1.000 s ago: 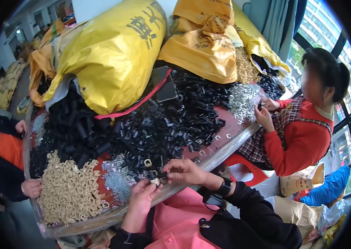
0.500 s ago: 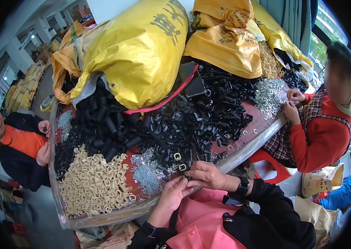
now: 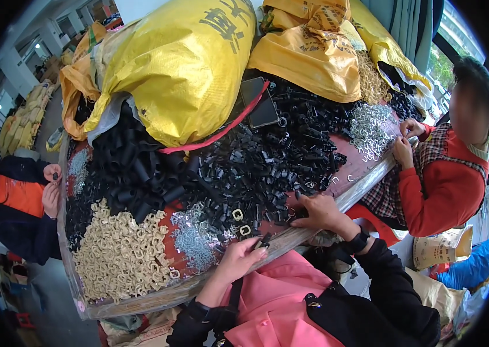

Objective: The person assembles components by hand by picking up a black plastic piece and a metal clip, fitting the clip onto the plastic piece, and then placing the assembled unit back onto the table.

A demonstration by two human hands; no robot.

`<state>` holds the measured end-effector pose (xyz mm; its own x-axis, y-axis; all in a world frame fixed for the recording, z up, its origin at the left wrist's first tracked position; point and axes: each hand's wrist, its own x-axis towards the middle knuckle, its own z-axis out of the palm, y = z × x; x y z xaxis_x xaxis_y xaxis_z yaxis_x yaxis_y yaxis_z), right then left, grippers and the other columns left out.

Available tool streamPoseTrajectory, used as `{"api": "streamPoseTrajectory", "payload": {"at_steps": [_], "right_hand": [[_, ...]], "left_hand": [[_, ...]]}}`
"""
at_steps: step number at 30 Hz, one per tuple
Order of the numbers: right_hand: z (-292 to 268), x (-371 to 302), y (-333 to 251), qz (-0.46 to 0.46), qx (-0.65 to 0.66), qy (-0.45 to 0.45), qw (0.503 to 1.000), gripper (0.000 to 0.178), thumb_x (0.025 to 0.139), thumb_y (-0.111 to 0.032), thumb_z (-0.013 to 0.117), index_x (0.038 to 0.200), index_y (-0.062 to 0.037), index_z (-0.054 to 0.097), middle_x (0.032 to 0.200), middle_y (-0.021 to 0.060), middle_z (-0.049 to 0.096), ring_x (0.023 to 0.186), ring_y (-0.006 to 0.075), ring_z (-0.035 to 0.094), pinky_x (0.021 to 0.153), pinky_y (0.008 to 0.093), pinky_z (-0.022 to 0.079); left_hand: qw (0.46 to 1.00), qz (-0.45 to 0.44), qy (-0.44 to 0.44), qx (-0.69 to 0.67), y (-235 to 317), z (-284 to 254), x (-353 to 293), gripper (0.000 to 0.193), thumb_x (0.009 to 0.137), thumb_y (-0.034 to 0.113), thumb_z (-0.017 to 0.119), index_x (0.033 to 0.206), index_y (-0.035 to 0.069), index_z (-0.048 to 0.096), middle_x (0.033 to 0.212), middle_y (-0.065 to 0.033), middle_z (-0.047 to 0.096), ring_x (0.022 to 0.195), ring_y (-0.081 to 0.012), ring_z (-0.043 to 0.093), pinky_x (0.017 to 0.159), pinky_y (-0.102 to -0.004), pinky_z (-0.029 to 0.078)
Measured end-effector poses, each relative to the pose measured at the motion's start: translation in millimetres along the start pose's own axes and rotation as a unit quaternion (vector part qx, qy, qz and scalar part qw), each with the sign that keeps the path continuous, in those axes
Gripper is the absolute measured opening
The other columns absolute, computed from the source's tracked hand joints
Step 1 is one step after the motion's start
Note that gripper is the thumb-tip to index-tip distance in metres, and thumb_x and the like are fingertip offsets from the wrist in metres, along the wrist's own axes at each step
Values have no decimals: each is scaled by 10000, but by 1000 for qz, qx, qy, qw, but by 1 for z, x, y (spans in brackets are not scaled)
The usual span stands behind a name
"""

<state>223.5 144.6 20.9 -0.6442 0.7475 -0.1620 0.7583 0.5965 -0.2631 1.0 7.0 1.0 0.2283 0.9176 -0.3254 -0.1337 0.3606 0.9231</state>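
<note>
From here it looks like sorting or assembly in mid-step: the left hand (image 3: 236,261) pinches a small dark piece (image 3: 263,240) at the near edge of the bench (image 3: 366,186), while the right hand (image 3: 324,213) hangs with thumb and forefinger spread beside the black parts (image 3: 256,168). Picking one calls for a fine pinch (they're badly jumbled). Tan rings (image 3: 120,254) heap leftward; a bulging yellow sack (image 3: 181,75) crowds the far side.
</note>
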Motion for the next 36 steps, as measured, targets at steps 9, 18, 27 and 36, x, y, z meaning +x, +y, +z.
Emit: {"api": "streamPoseTrajectory", "payload": {"at_steps": [9, 18, 27, 36], "right_hand": [[44, 34, -22, -130, 76, 73, 986, 294, 686, -210, 606, 892, -55, 464, 644, 135, 560, 659, 342, 573, 547, 425, 452], [27, 36, -23, -113, 185, 119, 969, 260, 709, -138, 575, 932, -45, 479, 880, 154, 528, 785, 323, 555, 631, 394, 459], [11, 4, -39, -275, 323, 166, 890, 324, 753, -191, 593, 1053, -91, 524, 963, 117, 478, 839, 283, 511, 695, 358, 441], [11, -8, -51, -336, 264, 201, 881, 290, 731, -195, 629, 991, -78, 575, 959, 92, 491, 864, 235, 499, 741, 334, 388]], "left_hand": [[998, 21, 25, 56, -9, 10, 55, 348, 815, 122, 555, 1112, -45, 489, 925, -46, 587, 810, -75, 519, 719, -233, 430], [994, 12, 78, -71, 4, 10, 45, 276, 844, 73, 501, 1108, -8, 480, 925, -58, 572, 829, -119, 561, 714, -222, 454], [987, -8, 49, -155, 7, 20, 25, 247, 849, 59, 487, 1083, -7, 447, 968, -103, 559, 851, -212, 593, 709, -283, 504], [969, -38, 30, -243, 16, 23, 5, 280, 849, 78, 503, 1110, -15, 461, 960, -89, 564, 802, -154, 590, 693, -249, 508]]}}
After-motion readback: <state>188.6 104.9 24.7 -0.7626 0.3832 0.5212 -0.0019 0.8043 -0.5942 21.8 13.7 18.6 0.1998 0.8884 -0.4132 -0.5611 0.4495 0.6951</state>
